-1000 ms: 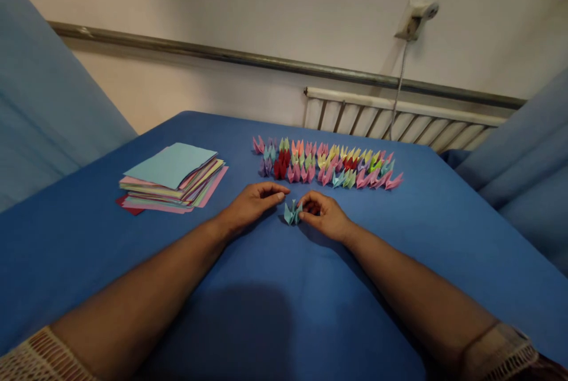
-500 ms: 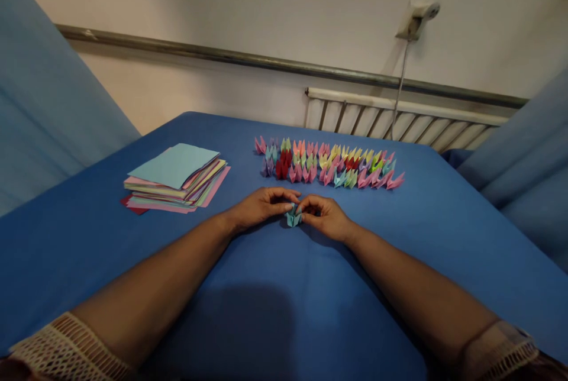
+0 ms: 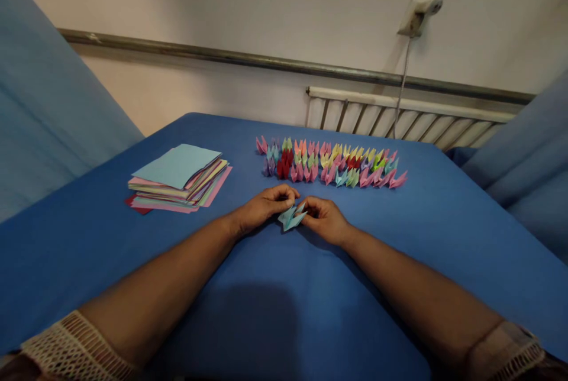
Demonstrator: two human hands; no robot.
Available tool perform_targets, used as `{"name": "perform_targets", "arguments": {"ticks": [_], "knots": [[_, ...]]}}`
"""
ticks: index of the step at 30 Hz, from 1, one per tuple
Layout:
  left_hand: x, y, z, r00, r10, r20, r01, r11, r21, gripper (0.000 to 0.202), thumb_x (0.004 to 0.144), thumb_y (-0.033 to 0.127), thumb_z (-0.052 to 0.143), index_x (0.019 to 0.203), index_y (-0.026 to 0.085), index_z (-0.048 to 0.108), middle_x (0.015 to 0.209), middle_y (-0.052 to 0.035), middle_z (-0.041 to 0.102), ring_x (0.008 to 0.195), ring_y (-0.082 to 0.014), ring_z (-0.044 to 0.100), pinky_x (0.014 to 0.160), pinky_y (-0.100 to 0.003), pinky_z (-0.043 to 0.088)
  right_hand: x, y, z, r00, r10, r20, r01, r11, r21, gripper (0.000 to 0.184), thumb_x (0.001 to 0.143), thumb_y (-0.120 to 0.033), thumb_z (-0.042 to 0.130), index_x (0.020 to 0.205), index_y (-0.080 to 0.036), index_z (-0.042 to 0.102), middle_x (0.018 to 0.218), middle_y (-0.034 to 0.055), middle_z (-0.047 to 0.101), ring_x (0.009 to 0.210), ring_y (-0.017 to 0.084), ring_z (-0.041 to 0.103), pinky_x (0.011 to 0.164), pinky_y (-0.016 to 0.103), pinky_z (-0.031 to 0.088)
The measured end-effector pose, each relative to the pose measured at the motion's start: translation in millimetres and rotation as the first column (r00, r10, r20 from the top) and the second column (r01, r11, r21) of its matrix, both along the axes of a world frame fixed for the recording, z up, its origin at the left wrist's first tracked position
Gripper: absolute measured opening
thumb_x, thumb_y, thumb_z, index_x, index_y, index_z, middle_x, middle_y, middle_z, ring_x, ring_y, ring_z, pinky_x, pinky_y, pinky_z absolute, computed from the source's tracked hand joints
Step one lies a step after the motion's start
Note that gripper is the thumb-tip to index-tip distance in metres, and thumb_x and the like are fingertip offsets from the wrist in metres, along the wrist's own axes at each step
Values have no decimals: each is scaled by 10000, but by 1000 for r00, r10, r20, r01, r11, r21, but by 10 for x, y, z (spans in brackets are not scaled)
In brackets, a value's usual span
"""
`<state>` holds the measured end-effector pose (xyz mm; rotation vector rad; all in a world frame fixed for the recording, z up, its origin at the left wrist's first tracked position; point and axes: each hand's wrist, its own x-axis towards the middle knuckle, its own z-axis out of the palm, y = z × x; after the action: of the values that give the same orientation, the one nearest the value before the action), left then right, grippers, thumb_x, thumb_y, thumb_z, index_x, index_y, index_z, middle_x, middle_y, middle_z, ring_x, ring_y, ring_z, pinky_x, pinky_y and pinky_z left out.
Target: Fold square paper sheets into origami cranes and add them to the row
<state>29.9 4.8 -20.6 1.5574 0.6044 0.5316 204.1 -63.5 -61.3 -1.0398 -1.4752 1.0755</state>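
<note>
Radiator (image 3: 377,113) below metal pipe (image 3: 266,61); wall socket (image 3: 413,19) above; blue curtain (image 3: 48,109).

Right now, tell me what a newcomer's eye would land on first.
First, the rows of bright cranes toward the far side of the blue table. Next, the paper stack to their left. Then the light blue crane nearer the camera, between the left hand and right hand.
</note>
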Motion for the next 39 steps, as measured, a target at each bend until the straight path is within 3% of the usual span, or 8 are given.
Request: {"name": "perform_targets", "arguments": {"ticks": [3,11,17,20,24,28,33,39], "knots": [[-13,22,-7,999,-20,-32,21,1000,19,268,857,408,602,974,168,592,894,-12,548,746,-120,476,672,-240,376,-11,-30,38,994,-60,91,54,997,59,87,783,-271,630,755,-189,619,689,-24,603,594,100,530,586,232,426],[-16,56,9,996,-90,-5,90,988,124,255,827,391,637,768,156,558,950,-22,503,802,-122,474,745,-254,400,-10,-99,139,940,-180,291,101,959,265,95,797,-210,607,709,-192,575,682,-23,548,612,107,492,596,233,405],[-6,28,-4,996,-91,-7,92,993,70,260,862,423,587,855,166,549,807,5,507,688,-113,453,647,-248,396,-28,-124,144,930,-197,311,114,957,266,49,796,-177,586,750,-190,596,697,-17,571,621,113,506,602,238,406],[-2,2,13,998,-50,-22,52,993,108,257,885,418,561,936,168,582,838,-4,545,732,-120,492,695,-253,420,-33,-130,155,926,-222,307,141,954,265,49,800,-179,578,756,-191,596,684,-20,571,611,114,507,594,237,406],[-2,1,28,998,69,1,-68,982,176,271,884,401,564,1052,194,617,1026,-42,614,967,-165,555,887,-297,430,-31,-118,160,892,-288,348,187,936,298,58,790,-163,563,751,-196,589,691,-20,570,626,120,522,608,240,414],[-49,63,19,981,194,-9,-189,967,172,277,814,371,655,1022,188,644,1048,-51,636,1009,-192,573,955,-359,420,-19,-100,137,847,-376,375,268,913,308,63,796,-173,556,741,-202,568,705,-15,568,636,127,535,616,247,424],[-119,110,17,995,82,-48,-70,972,223,296,697,295,768,953,182,672,1123,-78,631,1068,-221,576,961,-383,437,-18,-101,110,821,-405,402,289,903,320,71,808,-204,580,746,-206,545,713,-13,562,640,131,537,616,251,432],[-115,104,-12,990,48,-132,3,930,367,141,754,298,707,809,169,691,1089,-78,635,1027,-213,600,959,-388,443,-19,-74,71,823,-399,404,303,910,282,65,793,-199,587,744,-206,546,708,-13,573,620,127,542,598,247,446]]}}
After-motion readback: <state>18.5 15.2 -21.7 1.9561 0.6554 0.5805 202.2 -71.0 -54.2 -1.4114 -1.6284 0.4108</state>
